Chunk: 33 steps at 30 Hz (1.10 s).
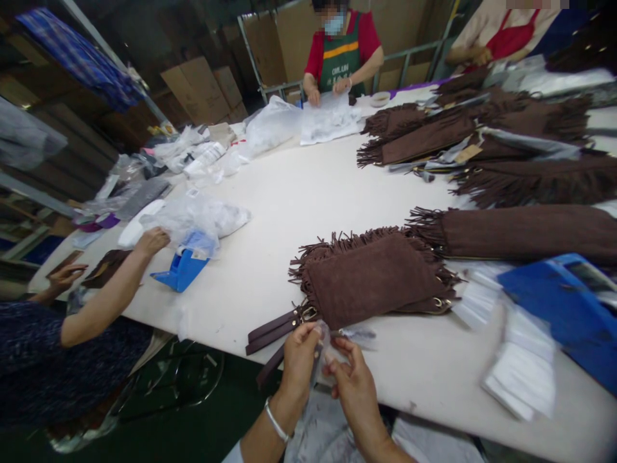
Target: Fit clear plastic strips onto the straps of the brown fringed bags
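Note:
My left hand [299, 360] is closed in a pinch on a clear plastic sleeve [324, 350] at the table's front edge. My right hand [355, 379] has its fingers curled against the other side of the same sleeve. Something small shows inside the plastic, too blurred to name. Just beyond my hands lies a brown fringed suede bag [361, 276], flat on the table. Brown straps [272, 329] with a metal clasp [307, 313] stick out from its near left corner, one hanging past the edge beside my left hand.
On the white table [279, 231], more brown fringed bags [525, 233] lie to the right, near a blue bin [563, 315] and white plastic bags [523, 366]. A blue tape dispenser [183, 269] stands left, by a co-worker's arm [103, 292]. Another person [342, 61] works across the table.

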Available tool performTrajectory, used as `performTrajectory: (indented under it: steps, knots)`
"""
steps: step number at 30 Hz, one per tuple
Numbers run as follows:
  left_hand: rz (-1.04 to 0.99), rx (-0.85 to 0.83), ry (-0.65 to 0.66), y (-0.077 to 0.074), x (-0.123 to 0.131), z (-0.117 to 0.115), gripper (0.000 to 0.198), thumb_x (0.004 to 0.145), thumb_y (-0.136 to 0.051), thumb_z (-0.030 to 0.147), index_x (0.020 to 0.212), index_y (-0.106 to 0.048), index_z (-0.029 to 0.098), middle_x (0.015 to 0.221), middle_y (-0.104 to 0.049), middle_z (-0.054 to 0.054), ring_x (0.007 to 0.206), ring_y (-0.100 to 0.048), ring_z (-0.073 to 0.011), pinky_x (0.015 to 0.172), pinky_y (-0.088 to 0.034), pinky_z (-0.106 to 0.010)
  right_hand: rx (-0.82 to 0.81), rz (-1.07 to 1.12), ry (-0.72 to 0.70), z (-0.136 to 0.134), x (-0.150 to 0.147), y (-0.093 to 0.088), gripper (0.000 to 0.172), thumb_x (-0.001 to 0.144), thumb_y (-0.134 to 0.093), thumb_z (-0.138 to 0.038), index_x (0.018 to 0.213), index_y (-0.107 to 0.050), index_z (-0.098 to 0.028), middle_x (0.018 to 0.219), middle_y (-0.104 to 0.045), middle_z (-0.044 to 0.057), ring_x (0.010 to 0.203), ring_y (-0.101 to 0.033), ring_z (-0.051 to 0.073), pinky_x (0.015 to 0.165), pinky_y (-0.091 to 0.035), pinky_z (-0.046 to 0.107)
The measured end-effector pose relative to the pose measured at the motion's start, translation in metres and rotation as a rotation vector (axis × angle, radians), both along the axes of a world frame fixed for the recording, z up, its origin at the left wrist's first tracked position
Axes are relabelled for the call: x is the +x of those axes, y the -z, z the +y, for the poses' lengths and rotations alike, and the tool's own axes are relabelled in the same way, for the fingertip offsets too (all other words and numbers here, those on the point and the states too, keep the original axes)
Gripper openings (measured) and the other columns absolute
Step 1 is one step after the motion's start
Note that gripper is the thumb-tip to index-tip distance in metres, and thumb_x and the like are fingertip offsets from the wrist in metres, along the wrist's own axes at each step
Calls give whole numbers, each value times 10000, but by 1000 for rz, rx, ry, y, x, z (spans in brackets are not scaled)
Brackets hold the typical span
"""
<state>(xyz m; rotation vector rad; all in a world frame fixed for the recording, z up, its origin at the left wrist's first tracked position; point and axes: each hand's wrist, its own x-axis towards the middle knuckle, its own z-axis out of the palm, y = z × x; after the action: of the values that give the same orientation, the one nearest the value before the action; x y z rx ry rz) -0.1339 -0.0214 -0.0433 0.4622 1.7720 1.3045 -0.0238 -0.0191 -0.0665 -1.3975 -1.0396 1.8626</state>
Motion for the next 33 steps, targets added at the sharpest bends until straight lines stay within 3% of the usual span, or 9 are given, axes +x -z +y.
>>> performTrajectory:
  steps: [6, 11, 17, 21, 27, 33]
  knots:
    - [-17, 19, -20, -1, 3, 12, 185, 776, -620, 322, 752, -644, 141, 656, -559, 6, 587, -456, -100, 550, -355, -209, -45, 3, -42, 11, -6, 8, 440, 744, -618, -526, 957, -627, -141, 483, -560, -29, 364, -403, 86, 356, -275, 186]
    - [-74, 71, -1, 0, 1, 10, 222, 788, -636, 367, 793, -664, 147, 705, -609, -13, 614, -508, -111, 553, -380, -205, -131, 17, 49, 21, -17, 11, 462, 663, -694, -522, 905, -649, -132, 465, -549, -34, 352, -372, 76, 352, -254, 185]
    - [-253, 91, -32, -7, -7, -24, 415, 789, -650, 455, 1058, -670, 140, 946, -703, -115, 789, -646, -196, 715, -495, -282, -148, 56, 79, 19, -16, 8, 440, 658, -727, -511, 877, -660, -135, 480, -485, -62, 388, -332, 57, 369, -219, 168]
    - [-288, 63, -58, 0, -5, -33, 335, 745, -706, 411, 930, -675, 134, 806, -698, -73, 677, -630, -165, 631, -478, -251, -77, 90, 91, 19, -19, 11, 451, 677, -717, -520, 905, -665, -136, 484, -447, -72, 412, -334, 67, 385, -235, 180]
    - [-269, 86, -117, 4, 0, -18, 249, 704, -736, 329, 847, -649, 145, 758, -666, -40, 653, -601, -137, 619, -454, -235, 24, 42, 68, 20, -17, 10, 419, 706, -699, -501, 925, -685, -144, 532, -509, -46, 463, -397, 89, 426, -306, 198]
    - [-194, 77, -131, 7, 4, -16, 175, 699, -702, 269, 782, -610, 146, 670, -619, -6, 579, -555, -119, 572, -417, -226, -104, 103, 143, 11, -10, 5, 472, 629, -750, -485, 946, -629, -157, 588, -551, -42, 456, -418, 90, 398, -303, 192]
